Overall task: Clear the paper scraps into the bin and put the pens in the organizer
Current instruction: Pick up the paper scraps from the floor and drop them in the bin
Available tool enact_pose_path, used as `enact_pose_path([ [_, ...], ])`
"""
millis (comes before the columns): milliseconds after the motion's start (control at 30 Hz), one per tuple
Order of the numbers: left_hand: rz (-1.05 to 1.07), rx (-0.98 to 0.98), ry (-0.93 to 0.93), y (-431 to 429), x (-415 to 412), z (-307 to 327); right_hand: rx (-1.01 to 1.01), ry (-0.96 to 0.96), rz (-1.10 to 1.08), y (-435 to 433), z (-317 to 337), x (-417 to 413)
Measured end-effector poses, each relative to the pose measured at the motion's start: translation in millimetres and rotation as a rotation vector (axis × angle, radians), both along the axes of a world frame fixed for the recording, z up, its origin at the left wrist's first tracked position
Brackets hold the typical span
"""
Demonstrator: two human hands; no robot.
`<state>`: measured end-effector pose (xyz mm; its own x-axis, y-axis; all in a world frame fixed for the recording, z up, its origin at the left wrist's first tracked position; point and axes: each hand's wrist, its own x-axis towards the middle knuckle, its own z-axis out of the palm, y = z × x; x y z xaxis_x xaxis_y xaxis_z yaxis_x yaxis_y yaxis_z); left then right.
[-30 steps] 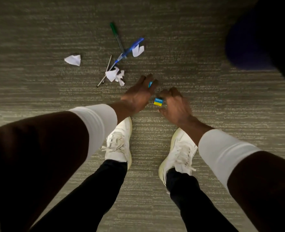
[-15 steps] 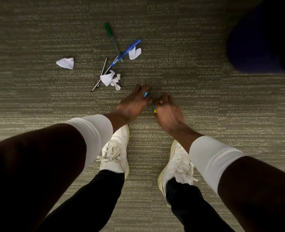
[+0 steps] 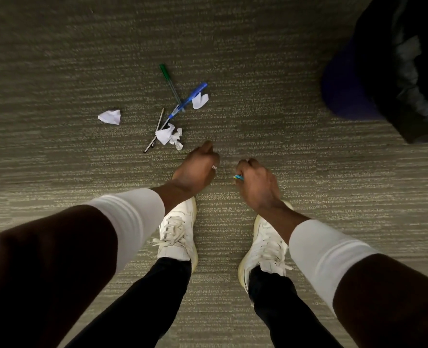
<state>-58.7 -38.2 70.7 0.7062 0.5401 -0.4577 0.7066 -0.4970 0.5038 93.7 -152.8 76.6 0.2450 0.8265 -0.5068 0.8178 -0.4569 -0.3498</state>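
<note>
On the grey carpet ahead lie a green pen (image 3: 169, 82), a blue pen (image 3: 189, 99) and two thin dark pens (image 3: 155, 133), crossed in a loose heap. White paper scraps sit among them: one at the left (image 3: 110, 117), a crumpled one (image 3: 170, 136) over the dark pens, one (image 3: 199, 100) beside the blue pen. My left hand (image 3: 198, 167) is curled, with a small whitish bit showing at its fingers. My right hand (image 3: 255, 182) grips a small blue and yellow scrap (image 3: 238, 177).
A bin with a black liner (image 3: 409, 71) and a blue wall (image 3: 343, 94) stands at the upper right. My two white shoes (image 3: 180, 229) are planted on the carpet just below my hands.
Both hands have lifted off the carpet and moved apart. The blue and yellow scrap that lay on the floor is now in my right hand. My left hand has closed.
</note>
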Motion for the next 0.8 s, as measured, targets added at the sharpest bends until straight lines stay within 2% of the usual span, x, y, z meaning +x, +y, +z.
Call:
enact_pose_path([
  [233,0.101,0.021,-0.070,8,50,75,0.048,0.073,-0.248,-5,62,37],
  [467,0.345,0.071,-0.299,21,139,175,0.354,0.052,-0.468,17,160,88],
  [567,0.457,0.012,-0.400,23,176,217,0.470,0.059,-0.593,21,201,116],
  [800,0.440,-0.022,-0.544,17,259,273,0.652,0.084,-0.964,27,249,182],
])
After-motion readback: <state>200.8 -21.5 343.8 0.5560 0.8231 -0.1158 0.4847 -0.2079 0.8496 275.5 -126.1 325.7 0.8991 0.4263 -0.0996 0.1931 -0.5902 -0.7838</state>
